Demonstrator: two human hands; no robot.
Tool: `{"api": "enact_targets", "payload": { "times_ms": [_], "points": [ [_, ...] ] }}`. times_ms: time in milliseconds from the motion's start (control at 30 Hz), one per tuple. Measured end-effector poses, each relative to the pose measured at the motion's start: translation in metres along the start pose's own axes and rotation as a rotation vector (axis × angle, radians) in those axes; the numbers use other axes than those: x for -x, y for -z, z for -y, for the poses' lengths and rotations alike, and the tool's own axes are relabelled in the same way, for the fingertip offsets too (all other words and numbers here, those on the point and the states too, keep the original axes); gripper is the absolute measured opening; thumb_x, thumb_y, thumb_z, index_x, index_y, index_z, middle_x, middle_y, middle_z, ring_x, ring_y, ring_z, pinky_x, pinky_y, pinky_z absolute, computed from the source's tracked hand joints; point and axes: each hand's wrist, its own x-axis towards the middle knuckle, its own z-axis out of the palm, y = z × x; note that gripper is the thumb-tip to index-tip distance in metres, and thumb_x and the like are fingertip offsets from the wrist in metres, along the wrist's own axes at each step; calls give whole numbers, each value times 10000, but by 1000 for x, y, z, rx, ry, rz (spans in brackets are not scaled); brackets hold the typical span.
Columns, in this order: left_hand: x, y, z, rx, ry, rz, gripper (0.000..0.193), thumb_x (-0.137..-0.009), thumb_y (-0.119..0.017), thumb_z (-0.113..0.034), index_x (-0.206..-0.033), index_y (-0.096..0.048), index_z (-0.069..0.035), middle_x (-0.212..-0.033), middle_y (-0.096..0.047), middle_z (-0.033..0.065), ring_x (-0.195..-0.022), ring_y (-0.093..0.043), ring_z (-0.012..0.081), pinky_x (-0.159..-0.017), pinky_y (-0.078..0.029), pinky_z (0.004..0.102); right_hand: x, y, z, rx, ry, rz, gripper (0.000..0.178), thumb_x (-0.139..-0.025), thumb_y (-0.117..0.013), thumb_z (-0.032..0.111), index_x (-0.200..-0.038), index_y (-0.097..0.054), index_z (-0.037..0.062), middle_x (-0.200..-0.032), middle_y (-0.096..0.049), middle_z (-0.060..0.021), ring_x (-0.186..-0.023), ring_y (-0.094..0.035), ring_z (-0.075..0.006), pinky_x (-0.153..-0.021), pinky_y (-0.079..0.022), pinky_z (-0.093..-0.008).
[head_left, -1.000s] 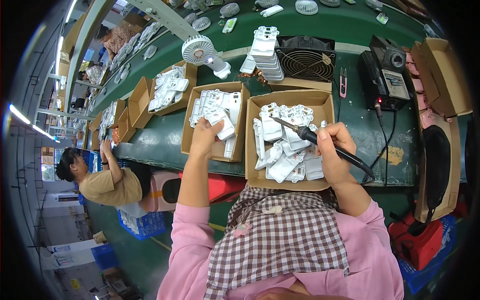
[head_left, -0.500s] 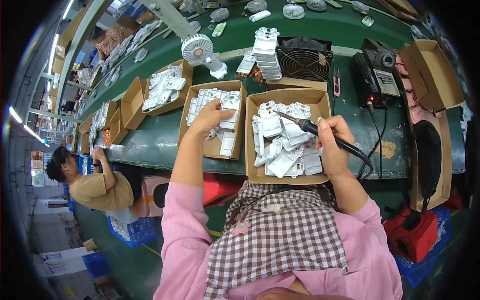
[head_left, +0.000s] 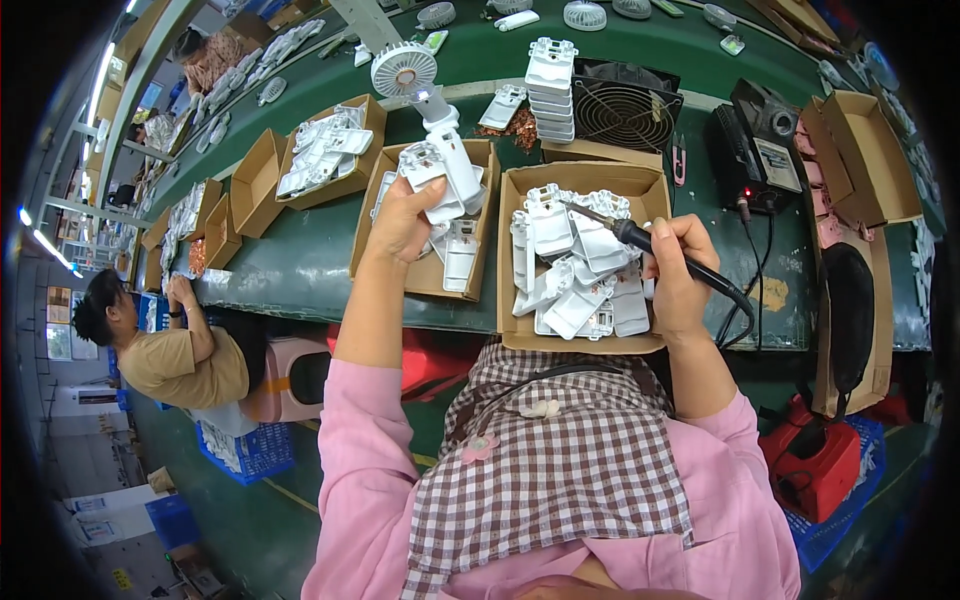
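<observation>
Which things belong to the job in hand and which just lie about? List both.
Likely job: soldering iron in the right hand, white part in the left hand, left box, right box, soldering station.
Likely lying about: pink-handled tweezers, pink parts, black padded item.

Head cam, left of fisheye pair: looks steeply down from wearer's head; apron (head_left: 560,460) lower centre, left hand (head_left: 403,225) and right hand (head_left: 682,277) near, mid-frame; workbench (head_left: 310,262) crossing behind; seated co-worker (head_left: 190,365) farther off, left; edges bowed toward black rim
</observation>
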Motion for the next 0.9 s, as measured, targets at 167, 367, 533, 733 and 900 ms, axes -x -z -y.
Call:
{"api": "enact_targets", "payload": {
  "times_ms": [167,367,533,733,900],
  "points": [
    [24,3,-28,-180,15,36,371,-829,-628,-2,-1182,-519,36,-1092,-629,107,-955,-637,190,-859,-510,329,0,2,1,-1,-52,2,190,-925,-585,148,-776,-531,44,-609,-502,8,-491,-441,-38,-460,-347,-190],
    [51,-8,-35,-736,238,48,403,-783,-684,-95,-1132,-555,60,-1050,-637,118,-929,-620,162,-830,-491,288,-1,3,2,-36,-65,19,180,-929,-596,146,-795,-528,47,-623,-515,22,-520,-452,-25,-472,-355,-182],
    [58,-9,-31,-673,207,36,417,-799,-678,-142,-1152,-565,51,-1047,-645,96,-914,-611,149,-823,-475,279,-3,5,2,-92,-64,58,181,-930,-596,149,-795,-529,48,-631,-517,24,-520,-452,-25,-473,-357,-183],
    [59,0,-30,-984,316,21,417,-825,-661,-209,-1142,-590,54,-1051,-650,104,-917,-603,160,-831,-466,287,-3,7,2,-159,-86,61,181,-931,-599,156,-801,-530,51,-637,-524,23,-518,-448,-22,-476,-355,-180],
    [60,0,-7,-976,346,51,445,-838,-658,-240,-1152,-575,65,-1067,-639,127,-942,-586,173,-841,-461,288,-3,10,-1,-208,-106,92,174,-933,-598,161,-811,-537,53,-639,-526,31,-528,-445,-14,-480,-349,-181]
  ]
}}
